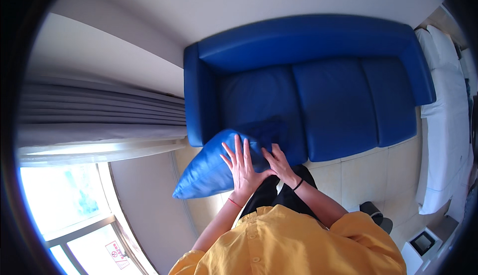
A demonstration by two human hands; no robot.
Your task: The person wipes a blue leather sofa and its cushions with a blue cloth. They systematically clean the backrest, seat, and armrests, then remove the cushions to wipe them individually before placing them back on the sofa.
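A glossy blue cushion is tilted at the front left of a blue sofa, one pointed corner toward the window side. My left hand, with a thin red band at the wrist, lies flat on the cushion's face with its fingers spread. At the cushion's right edge, my right hand has its fingers bent over the blue material. A black band circles that wrist. Both thumbs meet near the lower edge. The cushion's underside is hidden.
Grey curtains and a bright window are on the left. A bed with white bedding stands right of the sofa. On the tiled floor is a dark object, near a white cabinet.
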